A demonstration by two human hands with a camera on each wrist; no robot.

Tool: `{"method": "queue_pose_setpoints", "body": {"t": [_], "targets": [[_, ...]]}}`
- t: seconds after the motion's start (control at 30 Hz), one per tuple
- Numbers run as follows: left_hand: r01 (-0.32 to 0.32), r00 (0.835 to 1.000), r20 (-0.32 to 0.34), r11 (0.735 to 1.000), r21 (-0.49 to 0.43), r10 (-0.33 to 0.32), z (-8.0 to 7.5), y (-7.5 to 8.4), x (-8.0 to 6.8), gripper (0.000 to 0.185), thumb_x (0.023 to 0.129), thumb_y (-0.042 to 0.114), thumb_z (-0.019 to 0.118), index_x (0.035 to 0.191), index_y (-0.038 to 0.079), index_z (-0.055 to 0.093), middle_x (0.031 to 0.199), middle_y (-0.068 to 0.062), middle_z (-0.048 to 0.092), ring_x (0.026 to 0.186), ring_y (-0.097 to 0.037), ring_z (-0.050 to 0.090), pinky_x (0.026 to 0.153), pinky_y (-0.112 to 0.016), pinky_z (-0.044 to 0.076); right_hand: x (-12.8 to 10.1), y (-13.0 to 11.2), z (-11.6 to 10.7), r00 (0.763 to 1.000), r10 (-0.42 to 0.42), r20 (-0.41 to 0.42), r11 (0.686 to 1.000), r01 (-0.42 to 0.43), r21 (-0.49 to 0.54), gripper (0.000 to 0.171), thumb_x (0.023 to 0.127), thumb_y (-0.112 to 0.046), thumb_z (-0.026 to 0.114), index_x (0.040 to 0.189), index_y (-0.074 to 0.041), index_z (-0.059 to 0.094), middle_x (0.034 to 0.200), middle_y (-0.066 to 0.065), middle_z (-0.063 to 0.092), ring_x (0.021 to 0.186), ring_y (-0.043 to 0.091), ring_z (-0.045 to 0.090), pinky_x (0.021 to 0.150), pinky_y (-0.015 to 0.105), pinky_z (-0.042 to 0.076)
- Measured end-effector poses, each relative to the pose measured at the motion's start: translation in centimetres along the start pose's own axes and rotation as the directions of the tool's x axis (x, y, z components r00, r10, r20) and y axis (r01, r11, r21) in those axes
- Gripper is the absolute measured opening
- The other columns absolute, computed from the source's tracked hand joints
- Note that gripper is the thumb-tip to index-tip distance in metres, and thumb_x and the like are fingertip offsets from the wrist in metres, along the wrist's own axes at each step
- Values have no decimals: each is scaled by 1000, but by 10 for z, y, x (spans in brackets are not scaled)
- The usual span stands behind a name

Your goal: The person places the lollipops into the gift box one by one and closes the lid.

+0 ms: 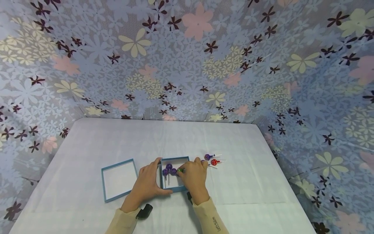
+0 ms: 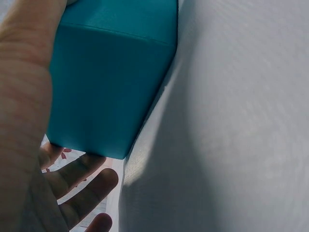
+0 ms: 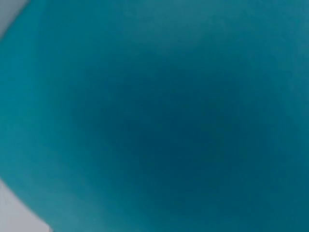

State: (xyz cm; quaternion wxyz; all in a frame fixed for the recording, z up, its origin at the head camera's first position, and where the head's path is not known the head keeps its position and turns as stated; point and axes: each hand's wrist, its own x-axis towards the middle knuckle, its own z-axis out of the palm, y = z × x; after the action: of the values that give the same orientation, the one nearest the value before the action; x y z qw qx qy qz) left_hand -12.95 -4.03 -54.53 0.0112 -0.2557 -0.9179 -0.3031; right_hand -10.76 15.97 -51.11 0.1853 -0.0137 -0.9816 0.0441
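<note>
My left hand (image 1: pixel 146 180) grips a blue open-topped box (image 1: pixel 175 158) at its left side, thumb along the near wall and fingers at the far left corner. The left wrist view shows the box's teal outer walls (image 2: pixel 106 87) between thumb and fingers. Inside lie several purple-wrapped lollipops (image 1: pixel 169 167), sticks toward me. Over the box's right part, my right hand (image 1: pixel 194 177) pinches a lollipop with a green wrapper (image 1: pixel 181 169); its stick is hidden by the hand. The right wrist view is filled by a blurred teal box wall (image 3: pixel 159 116).
Left of the box lies its blue-rimmed white lid (image 1: pixel 103 185), inside up. To the right are a purple lollipop (image 1: pixel 207 157), a red lollipop (image 1: pixel 214 162) and white sticks (image 1: pixel 213 167) partly behind my right hand. A white cloth (image 1: pixel 248 201) covers the table.
</note>
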Motion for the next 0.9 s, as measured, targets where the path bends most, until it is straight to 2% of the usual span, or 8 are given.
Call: {"method": "queue_pose_setpoints", "body": {"t": [0.27, 0.47, 0.67, 0.9], "targets": [[4, 1000, 2, 1000, 1, -4, 1, 0, 1, 138, 53, 78, 83, 158, 8, 25, 142, -15, 55, 129, -34, 53, 108, -57, 36, 2, 1, 0, 999, 0, 50, 1000, 0, 3, 16, 70, -43, 89, 79, -32, 82, 79, -11, 75, 75, 17, 51, 81, 44, 32], [9, 1000, -6, 1000, -15, -9, 1, 1, -2, 138, 52, 75, 86, 157, 8, 26, 141, -15, 56, 128, -34, 53, 108, -56, 37, 1, -1, -3, 996, 0, 86, 1000, -2, 31, 15, 71, -41, 89, 80, -31, 82, 79, -11, 75, 72, 15, 46, 76, 41, 31], [-2, 1000, -17, 1000, -14, 2, 0, 3, -4, 137, 53, 72, 86, 157, 7, 27, 141, -16, 57, 127, -34, 54, 107, -56, 37, -1, -1, -3, 997, -3, 80, 999, -1, 49, 16, 71, -38, 89, 83, -29, 82, 83, -11, 76, 72, 14, 45, 75, 40, 30], [-11, 1000, -22, 1000, -12, 10, 0, 3, -2, 137, 53, 72, 87, 157, 6, 27, 142, -17, 56, 128, -35, 53, 107, -57, 37, -1, 3, -5, 999, -22, 44, 998, 19, 65, 17, 72, -37, 88, 84, -27, 82, 85, -10, 76, 76, 16, 50, 79, 43, 33]]}}
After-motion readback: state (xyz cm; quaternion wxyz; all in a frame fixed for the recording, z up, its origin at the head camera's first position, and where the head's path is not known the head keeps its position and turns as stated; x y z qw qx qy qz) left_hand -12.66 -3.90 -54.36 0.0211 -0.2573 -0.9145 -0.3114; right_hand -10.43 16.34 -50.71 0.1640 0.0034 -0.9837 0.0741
